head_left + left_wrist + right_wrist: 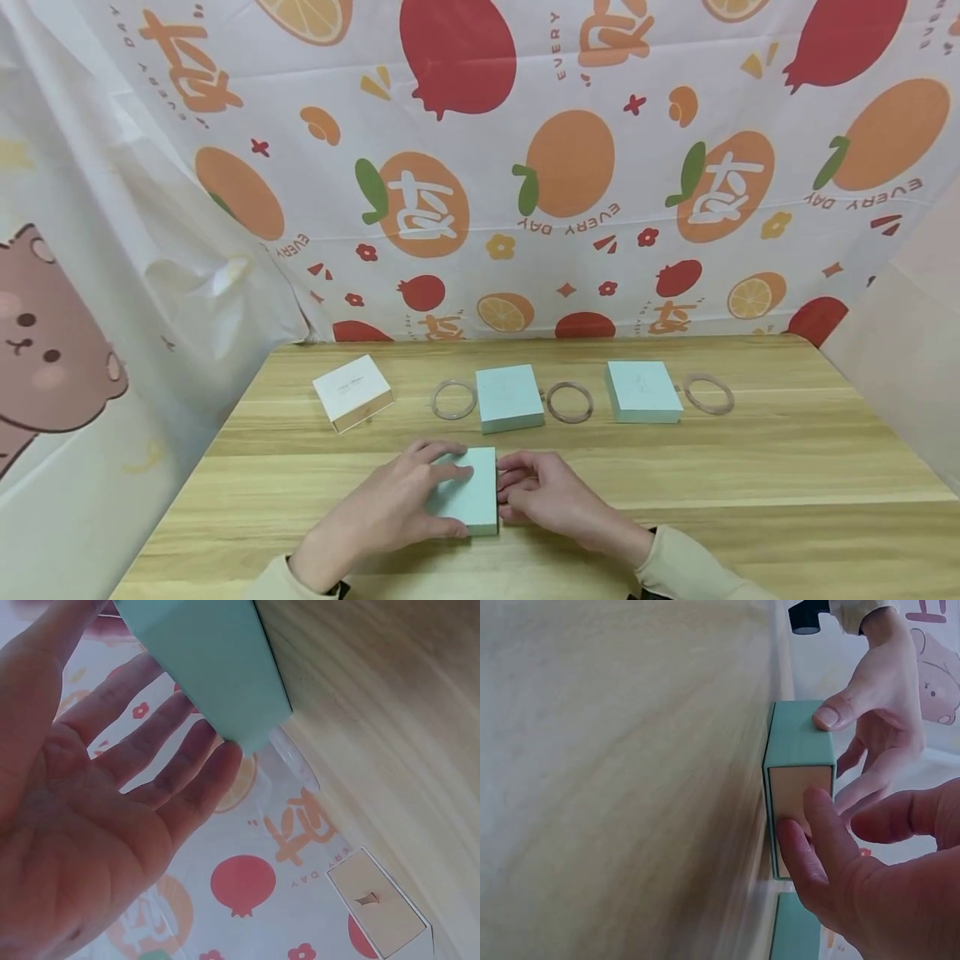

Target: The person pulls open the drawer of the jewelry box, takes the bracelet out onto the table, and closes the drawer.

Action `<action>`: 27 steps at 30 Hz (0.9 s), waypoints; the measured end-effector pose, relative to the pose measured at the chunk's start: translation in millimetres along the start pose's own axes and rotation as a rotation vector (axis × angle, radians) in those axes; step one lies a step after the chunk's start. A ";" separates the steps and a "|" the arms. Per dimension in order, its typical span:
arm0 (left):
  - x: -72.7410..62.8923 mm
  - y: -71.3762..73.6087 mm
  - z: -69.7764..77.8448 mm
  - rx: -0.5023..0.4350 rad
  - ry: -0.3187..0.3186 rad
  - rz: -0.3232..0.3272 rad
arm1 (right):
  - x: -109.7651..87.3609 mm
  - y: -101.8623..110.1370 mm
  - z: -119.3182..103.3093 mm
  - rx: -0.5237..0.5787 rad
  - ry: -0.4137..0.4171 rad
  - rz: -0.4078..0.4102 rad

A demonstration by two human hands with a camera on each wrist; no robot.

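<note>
A mint-green drawer-style box (480,492) lies flat near the front middle of the table. My left hand (408,500) holds it from the left, fingers spread across its top and far edge, thumb at its near edge. From the right, my right hand (551,497) touches the box's end with its fingertips. The right wrist view shows that beige drawer end (791,796) sitting about level with the green sleeve, two right fingers on it and the thumb apart. In the left wrist view, the left fingers (169,761) reach along the green sleeve.
Behind stand a white box (352,392) and two more mint boxes, one in the middle (510,398) and one at right (643,392). Thin bangles lie beside them: left (435,404), middle (550,404) and right (727,406). A fruit-print curtain (487,242) hangs behind the wooden table.
</note>
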State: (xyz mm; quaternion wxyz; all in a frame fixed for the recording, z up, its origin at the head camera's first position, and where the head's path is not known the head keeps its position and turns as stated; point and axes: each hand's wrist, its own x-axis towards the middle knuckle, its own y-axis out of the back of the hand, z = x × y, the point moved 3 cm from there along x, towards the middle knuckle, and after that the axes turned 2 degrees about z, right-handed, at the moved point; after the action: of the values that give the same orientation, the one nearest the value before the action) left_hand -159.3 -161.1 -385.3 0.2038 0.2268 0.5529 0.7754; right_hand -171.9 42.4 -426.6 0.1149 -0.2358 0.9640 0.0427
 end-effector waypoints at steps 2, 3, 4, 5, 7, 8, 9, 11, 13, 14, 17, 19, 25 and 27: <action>-0.6 0.9 -0.3 -0.002 0.004 -0.004 | -1.6 0.4 -0.9 -0.014 0.007 0.001; -1.3 1.8 -1.0 0.003 0.008 -0.003 | -2.4 0.5 -1.2 -0.017 0.009 0.003; -2.2 3.0 -2.4 0.009 0.012 -0.001 | -3.0 0.9 -1.1 -0.021 0.013 0.004; -3.3 4.6 -4.6 0.022 0.013 0.006 | -3.6 1.4 -0.8 -0.025 0.017 0.006; -6.1 8.5 -11.0 0.047 0.024 0.021 | -4.9 2.8 0.0 -0.025 0.017 0.013; -7.9 10.8 -14.9 0.060 0.032 0.029 | -5.7 3.7 0.5 -0.022 0.015 0.017; -9.6 13.0 -18.9 0.072 0.041 0.034 | -6.3 4.4 1.0 -0.021 0.013 0.020; -12.8 16.6 -26.8 0.081 0.061 0.037 | -7.3 6.3 1.9 -0.022 0.009 0.027; -15.2 19.4 -33.3 0.068 0.086 0.024 | -8.4 7.9 2.4 -0.019 0.005 0.029; -15.9 20.6 -36.3 0.063 0.099 0.018 | -8.8 8.5 2.3 -0.020 0.004 0.029; -16.8 23.8 -44.3 0.036 0.131 0.001 | -10.1 10.3 2.3 -0.020 0.006 0.023; -16.2 25.7 -50.0 0.020 0.144 -0.007 | -11.2 11.4 2.1 -0.021 0.009 0.020; -7.6 29.7 -69.4 0.013 0.165 -0.018 | -13.9 14.9 1.1 -0.012 0.004 0.016; -2.7 30.8 -75.8 0.021 0.149 -0.006 | -14.0 15.9 0.7 -0.009 0.001 0.015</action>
State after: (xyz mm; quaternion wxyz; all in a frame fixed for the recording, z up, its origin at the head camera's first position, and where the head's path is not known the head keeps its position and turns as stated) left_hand -202.9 -230.0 -378.1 0.1623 0.1691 0.5754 0.7836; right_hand -167.1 62.8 -423.5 0.1129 -0.2293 0.9656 0.0478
